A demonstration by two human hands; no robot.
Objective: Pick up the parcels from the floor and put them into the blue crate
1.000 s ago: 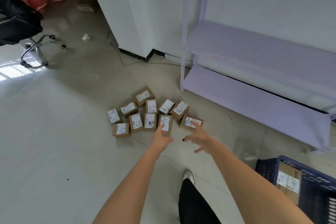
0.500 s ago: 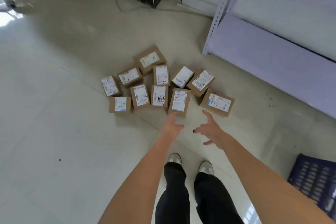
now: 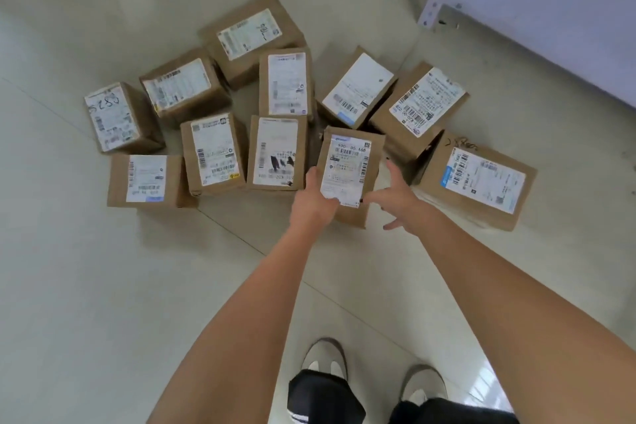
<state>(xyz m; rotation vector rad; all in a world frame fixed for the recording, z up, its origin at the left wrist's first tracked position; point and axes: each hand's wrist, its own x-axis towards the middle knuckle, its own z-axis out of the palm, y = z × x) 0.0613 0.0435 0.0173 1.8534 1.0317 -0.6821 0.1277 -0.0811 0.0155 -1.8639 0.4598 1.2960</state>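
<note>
left hand [image 3: 315, 198] grips nearest parcel [image 3: 349, 169] at 9 o'clock edge; right hand [image 3: 401, 198] spread at 3 o'clock: clamp both sides, lift straight

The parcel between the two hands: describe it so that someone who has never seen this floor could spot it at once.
Start at the cluster of brown parcels on the pale tiled floor, left of the white shelf. Take the front row's second parcel from the right. Its upright label reads 530 05 A68, the left hand grips it, and the right hand reaches beside it.
</note>
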